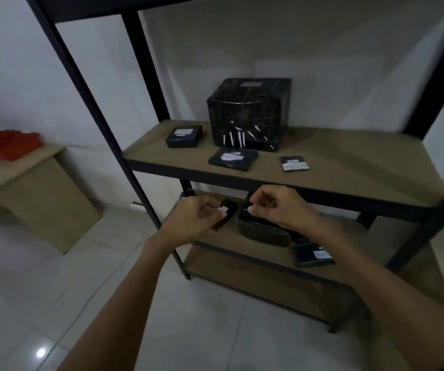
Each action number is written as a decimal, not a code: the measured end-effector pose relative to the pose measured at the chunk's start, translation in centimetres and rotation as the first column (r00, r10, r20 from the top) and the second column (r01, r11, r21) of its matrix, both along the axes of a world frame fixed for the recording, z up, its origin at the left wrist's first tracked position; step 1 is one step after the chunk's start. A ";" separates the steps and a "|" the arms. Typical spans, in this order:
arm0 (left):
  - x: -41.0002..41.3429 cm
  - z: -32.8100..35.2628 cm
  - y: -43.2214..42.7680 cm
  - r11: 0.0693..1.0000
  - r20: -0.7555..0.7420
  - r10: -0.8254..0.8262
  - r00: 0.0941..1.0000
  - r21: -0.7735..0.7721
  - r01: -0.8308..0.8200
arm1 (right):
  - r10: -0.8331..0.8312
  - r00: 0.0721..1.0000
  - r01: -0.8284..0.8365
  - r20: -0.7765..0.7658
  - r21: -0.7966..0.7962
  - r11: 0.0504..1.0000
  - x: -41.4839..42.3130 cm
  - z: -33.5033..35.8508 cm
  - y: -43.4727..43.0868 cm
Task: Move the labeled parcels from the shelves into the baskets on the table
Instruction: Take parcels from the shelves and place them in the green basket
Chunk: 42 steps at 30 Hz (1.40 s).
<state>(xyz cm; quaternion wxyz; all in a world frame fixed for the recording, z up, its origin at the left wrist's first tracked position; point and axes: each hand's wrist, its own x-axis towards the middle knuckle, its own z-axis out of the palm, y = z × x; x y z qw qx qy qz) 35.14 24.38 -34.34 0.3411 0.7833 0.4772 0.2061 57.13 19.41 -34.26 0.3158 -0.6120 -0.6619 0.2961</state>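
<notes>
white walls and pale glossy floor tiles surround a black metal shelving unit (146, 145) with tan boards. low in front of it, the left hand (196, 218) grips a small dark parcel (225, 214) between thumb and fingers, its white label turned up, held in the air just in front of the lower shelf (336, 231). just to the right, the right hand (274, 207) is curled into a loose fist, fingertips pinched together — it hovers over a larger black-wrapped parcel (263, 231) that lies on that lower shelf; whether it touches the wrap i cannot tell. further right and nearer on the same shelf lies a flat black parcel (312, 255) with a white label, close beside the larger one.

on the middle shelf (349, 167) above, a big black box (247, 113) wrapped in shiny film stands near the back. to its left lies a small labeled box (184, 136); in front of it, near the shelf edge, a flat labeled packet (233, 159); to the right of that, apart from it, a smaller flat packet (294, 163) with its label toward the near side.

far left, against the wall, a light wooden table (28, 188) carries a red basket (6, 144) — blurred at the frame edge. both forearms are bare, reaching in from the bottom.
</notes>
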 end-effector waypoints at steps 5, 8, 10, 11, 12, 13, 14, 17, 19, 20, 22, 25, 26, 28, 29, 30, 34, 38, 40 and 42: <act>-4.1 0.0 8.1 0.999 -0.005 -0.026 1.000 0.037 0.026 | -0.016 1.000 0.017 0.021 -0.037 0.999 -4.1 -0.2 6.7; -5.7 -0.7 11.8 0.997 -0.008 -0.021 1.000 0.073 0.021 | -0.019 1.000 0.019 0.018 -0.020 1.000 -5.4 -0.7 11.2; -6.3 -1.4 13.5 0.997 -0.020 -0.009 1.000 0.076 0.010 | -0.030 0.999 0.029 0.015 0.020 0.999 -6.0 -0.8 13.6; -6.8 -1.8 14.6 0.997 -0.038 0.001 0.999 0.074 0.002 | -0.035 0.999 0.035 0.016 0.035 0.999 -6.7 -0.9 15.0; -7.2 -1.9 15.5 0.996 -0.053 0.002 0.999 0.088 0.003 | -0.040 0.999 0.039 0.025 0.053 0.998 -7.3 -0.8 16.1; -7.8 -1.9 17.0 0.994 -0.064 0.007 0.998 0.108 0.000 | -0.044 0.999 0.043 0.027 0.054 0.998 -8.0 -0.7 17.8; -8.3 -1.9 18.4 0.992 -0.069 0.018 0.997 0.130 -0.009 | -0.058 0.998 0.057 0.016 0.043 0.997 -8.8 -0.8 19.1; -9.6 -1.8 21.8 0.979 -0.046 0.067 0.997 0.194 -0.057 | -0.137 0.990 0.138 -0.016 0.052 0.989 -10.6 -1.1 22.8; -10.0 -1.9 24.1 0.967 -0.032 0.087 0.996 0.244 -0.076 | -0.202 0.979 0.203 -0.022 0.044 0.978 -11.6 -1.3 25.3; -10.2 -2.1 25.3 0.957 -0.046 0.096 0.994 0.280 -0.080 | -0.233 0.972 0.234 -0.025 0.027 0.972 -12.0 -1.3 26.5; -10.6 -2.8 27.8 0.943 -0.098 0.104 0.990 0.326 -0.066 | -0.320 0.945 0.320 -0.070 -0.024 0.947 -12.8 -1.5 28.9; -11.5 -4.1 31.3 0.942 -0.243 0.088 0.966 0.335 -0.001 | -0.468 0.880 0.465 -0.085 -0.056 0.884 -14.0 -1.9 31.9; -11.8 -4.5 32.3 0.942 -0.307 0.081 0.948 0.335 0.028 | -0.505 0.862 0.503 -0.035 -0.062 0.862 -14.3 -2.0 33.0; -12.3 -5.6 34.0 0.950 -0.387 0.066 0.920 0.307 0.061 | -0.578 0.811 0.585 0.094 -0.074 0.808 -14.9 -2.1 34.9; -12.6 -6.1 34.6 0.954 -0.407 0.050 0.912 0.290 0.076 | -0.609 0.781 0.622 0.136 -0.091 0.778 -15.2 -2.1 35.8; -12.8 -6.5 35.0 0.953 -0.424 0.038 0.905 0.287 0.095 | -0.635 0.754 0.655 0.165 -0.114 0.747 -15.4 -2.2 36.5; -12.9 -7.4 35.6 0.914 -0.473 0.046 0.880 0.376 0.154 | -0.682 0.684 0.727 0.259 -0.163 0.667 -15.7 -2.9 38.8; -12.9 -7.9 35.7 0.895 -0.453 0.069 0.889 0.421 0.145 | -0.679 0.725 0.684 0.117 -0.239 0.689 -15.5 -3.4 39.7; -12.9 -8.1 35.8 0.893 -0.448 0.074 0.891 0.428 0.142 | -0.656 0.750 0.630 -0.082 -0.215 0.746 -15.6 -3.6 39.0; -12.8 -8.3 35.9 0.887 -0.441 0.080 0.894 0.441 0.138 | -0.609 0.749 0.591 -0.262 -0.152 0.792 -16.2 -4.0 37.6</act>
